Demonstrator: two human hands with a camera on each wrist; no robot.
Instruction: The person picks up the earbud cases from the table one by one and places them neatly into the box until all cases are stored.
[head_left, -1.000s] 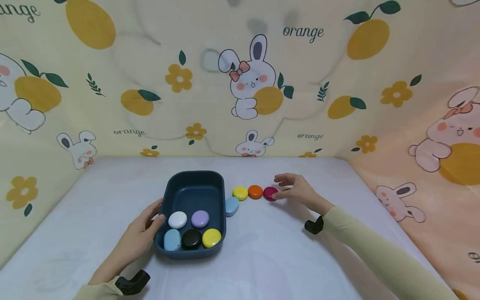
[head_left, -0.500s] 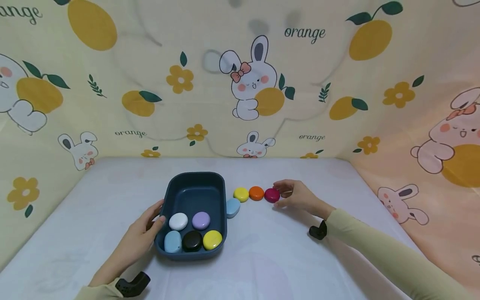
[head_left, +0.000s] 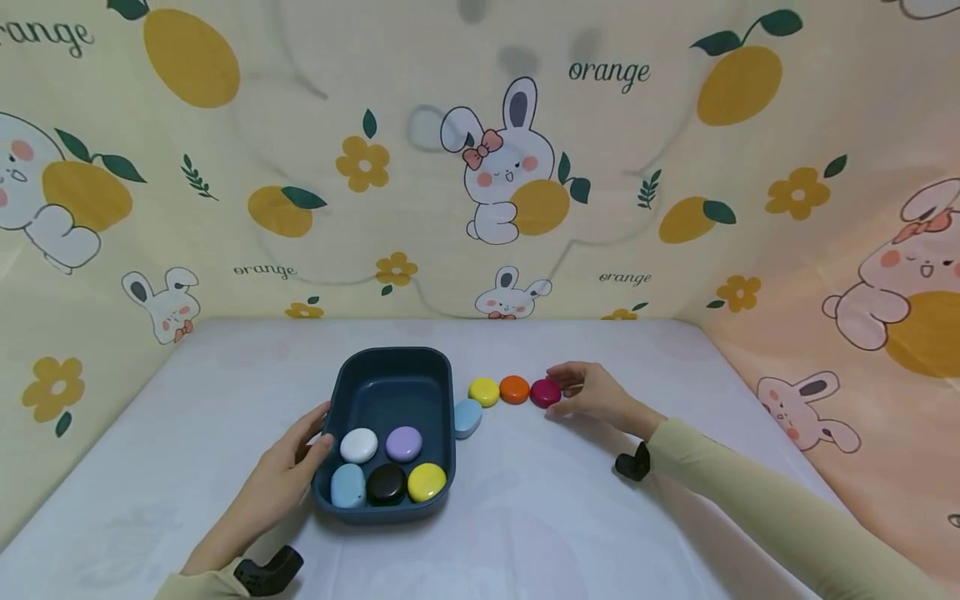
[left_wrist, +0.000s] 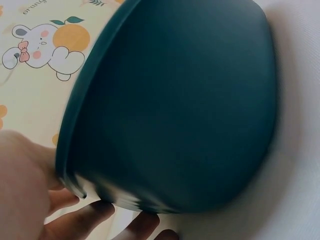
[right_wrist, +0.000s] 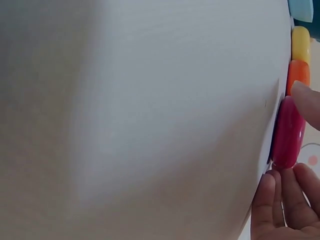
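Note:
My left hand (head_left: 281, 467) grips the left side of a dark blue, deep rectangular tray (head_left: 393, 360), thumb at the rim and fingers along the outer wall (left_wrist: 175, 110). My right hand (head_left: 600, 398) pinches a glossy magenta disc (head_left: 545, 393) lying on the white cloth. In the right wrist view its thumb is on one side of the magenta disc (right_wrist: 288, 132) and the fingertips (right_wrist: 267, 185) meet the other end. An orange disc (head_left: 514, 390) and a yellow disc (head_left: 483, 392) sit beside it in a row, with a light blue rounded piece (head_left: 468, 418) against the tray.
Inside the tray's near half lie a white disc (head_left: 358, 446), a purple disc (head_left: 404, 444), a light blue piece (head_left: 348, 486), a black disc (head_left: 386, 483) and a yellow disc (head_left: 427, 482). A printed rabbit-and-orange curtain (head_left: 412, 217) closes off the table's back.
My right hand has come down slightly and its fingers have closed in around the magenta disc from both sides. The left hand and tray stay put, while the head view shifts slightly.

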